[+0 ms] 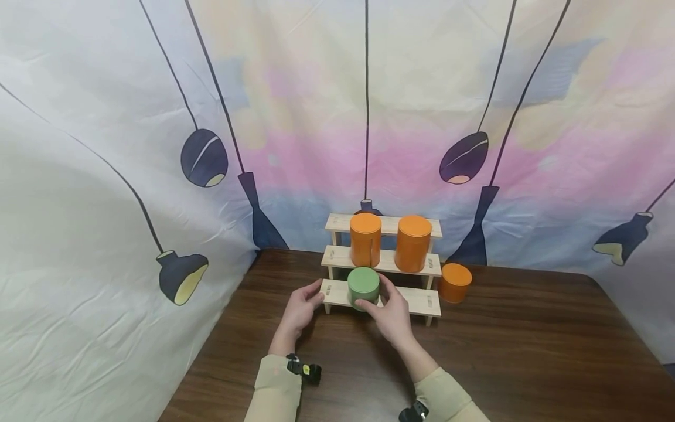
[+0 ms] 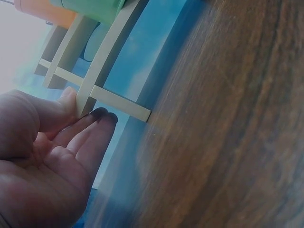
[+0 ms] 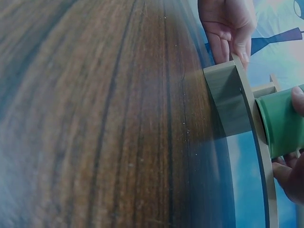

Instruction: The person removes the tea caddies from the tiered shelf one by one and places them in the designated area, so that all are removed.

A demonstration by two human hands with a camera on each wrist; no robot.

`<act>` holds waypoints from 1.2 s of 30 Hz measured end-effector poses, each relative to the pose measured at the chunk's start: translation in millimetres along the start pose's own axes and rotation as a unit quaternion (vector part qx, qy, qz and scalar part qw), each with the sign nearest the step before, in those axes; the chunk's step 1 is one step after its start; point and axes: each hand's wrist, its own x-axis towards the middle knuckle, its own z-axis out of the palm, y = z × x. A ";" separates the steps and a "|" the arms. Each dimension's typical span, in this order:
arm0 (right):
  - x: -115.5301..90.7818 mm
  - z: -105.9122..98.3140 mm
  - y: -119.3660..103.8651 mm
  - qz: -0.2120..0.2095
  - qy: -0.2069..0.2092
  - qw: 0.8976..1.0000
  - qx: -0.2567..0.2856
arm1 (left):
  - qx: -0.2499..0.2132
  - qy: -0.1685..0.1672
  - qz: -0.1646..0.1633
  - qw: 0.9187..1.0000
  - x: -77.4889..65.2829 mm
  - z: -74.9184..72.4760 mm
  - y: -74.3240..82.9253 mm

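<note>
My left hand [image 1: 302, 309] is nearest one end of the three-tier wooden stand [image 1: 411, 300], thumb and fingers pinching the left tip of its lowest step from either side. My right hand [image 1: 392, 317] curls round the green lidded tin [image 1: 364, 281], thumb across the front and fingers on the far right side. The tin is upright on that lowest step, left of the middle, its base at or just over the front edge; how fully the plank bears it I cannot tell. I judge it light and stiff, probably thin metal that could dent but would not crush under a gentle grip. The smooth wall may slide a little under dry skin, so I would hold it round the body, below the lid, since the lid might lift off alone. It is a squat cylinder, plain soft green, with a flat round top and a narrow rim at the foot. The stand seems light too, pale slats on slim legs, easily nudged, so its plank end is a sensible place to steady it. To its right, a short orange tin [image 1: 456, 285] sits on the dark wood-grain table [image 1: 506, 351]; farther back, two tall orange tins [image 1: 413, 246] stand on the middle step.
</note>
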 end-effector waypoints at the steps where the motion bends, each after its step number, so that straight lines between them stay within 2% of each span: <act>1: 0.0 -0.3 0.2 0.001 0.000 1.000 -0.002 | 0.001 0.000 0.001 1.000 -0.1 0.2 0.0; 14: 0.4 -1.4 2.1 0.003 -0.006 1.000 -0.016 | 0.000 0.000 -0.002 1.000 -1.9 -0.2 -1.0; 36: 2.0 -7.9 -0.4 0.022 -0.023 0.999 0.013 | 0.004 -0.002 0.006 1.000 -0.9 0.5 -0.5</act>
